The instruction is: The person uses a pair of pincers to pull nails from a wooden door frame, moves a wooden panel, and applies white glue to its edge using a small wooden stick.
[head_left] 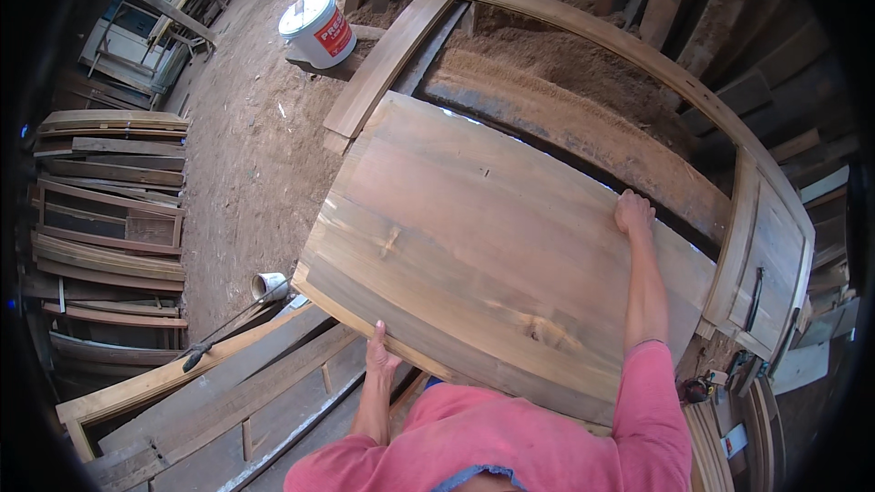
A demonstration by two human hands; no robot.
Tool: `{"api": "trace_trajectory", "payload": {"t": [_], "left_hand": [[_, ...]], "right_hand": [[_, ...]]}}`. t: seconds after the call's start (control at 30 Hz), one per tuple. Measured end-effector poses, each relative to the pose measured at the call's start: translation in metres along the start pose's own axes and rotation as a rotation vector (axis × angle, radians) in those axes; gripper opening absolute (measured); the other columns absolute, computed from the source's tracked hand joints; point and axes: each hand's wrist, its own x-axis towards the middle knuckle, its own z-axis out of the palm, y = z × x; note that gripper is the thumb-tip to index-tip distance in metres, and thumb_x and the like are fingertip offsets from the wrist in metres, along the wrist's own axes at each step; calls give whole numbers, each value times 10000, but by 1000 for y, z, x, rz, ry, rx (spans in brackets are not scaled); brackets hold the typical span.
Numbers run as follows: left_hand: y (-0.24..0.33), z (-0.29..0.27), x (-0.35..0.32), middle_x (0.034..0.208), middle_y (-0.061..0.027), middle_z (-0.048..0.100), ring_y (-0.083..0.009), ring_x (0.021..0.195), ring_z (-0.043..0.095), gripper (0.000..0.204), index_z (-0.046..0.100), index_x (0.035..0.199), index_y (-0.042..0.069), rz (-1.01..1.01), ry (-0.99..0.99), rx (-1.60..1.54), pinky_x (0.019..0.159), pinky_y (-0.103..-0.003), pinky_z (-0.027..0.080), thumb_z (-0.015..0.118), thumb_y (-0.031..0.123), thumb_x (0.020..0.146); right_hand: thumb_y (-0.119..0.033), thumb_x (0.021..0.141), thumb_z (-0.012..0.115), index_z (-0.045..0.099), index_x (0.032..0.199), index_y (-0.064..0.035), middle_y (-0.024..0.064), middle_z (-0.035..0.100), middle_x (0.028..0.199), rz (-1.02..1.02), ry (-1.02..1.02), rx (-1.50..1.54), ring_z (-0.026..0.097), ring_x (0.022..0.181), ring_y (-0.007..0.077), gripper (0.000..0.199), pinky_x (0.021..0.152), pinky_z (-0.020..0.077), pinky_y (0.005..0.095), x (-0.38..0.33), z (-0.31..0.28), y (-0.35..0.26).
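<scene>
A broad wooden panel (pixel 474 237) with visible grain and a few knots lies in front of me, close to my body. My right hand (pixel 635 211) is closed over its far edge, fingers curled down out of sight. At its near left edge my left hand (pixel 380 353) grips from below, the thumb up against the edge and the other fingers mostly hidden. Beyond the panel extends a wooden door frame (pixel 583 27), with an open gap between its rails. A dark strip of gap separates the panel's far edge from a sawdust-covered board (pixel 565 132).
A white lidded bucket (pixel 314 32) with a red label stands at the frame's far left corner. Stacked wooden frames (pixel 114 219) line the left side. More frames (pixel 246 401) lean at lower left near a small white pot (pixel 269 286). Upright planks (pixel 674 0) fill the back right.
</scene>
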Motion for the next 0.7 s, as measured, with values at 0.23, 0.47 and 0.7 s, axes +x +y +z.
{"api": "trace_trajectory", "payload": {"t": [0.23,0.47,0.7], "left_hand": [[4,2,-12,1329,-128,571,-344,1231,540,582,468,1367,65,22,-42,3,1066,-568,423,739,218,875],[6,-1,-15,1311,-132,587,-340,1223,549,563,487,1348,45,-21,32,29,1060,-563,428,738,220,875],[17,-29,-5,1349,-147,562,-352,1257,517,600,475,1367,39,-7,-14,66,1091,-566,383,724,291,882]], "right_hand": [[-194,956,445,629,1159,-57,159,649,1215,21,-35,-22,561,1197,354,306,982,432,518,-17,-7,-5],[-233,966,442,630,1147,-58,165,657,1189,-15,-12,-39,575,1167,360,314,965,441,526,-17,-1,-3],[-247,962,447,623,1117,-54,177,668,1146,11,19,28,599,1126,372,303,936,460,538,-43,11,-3]]}}
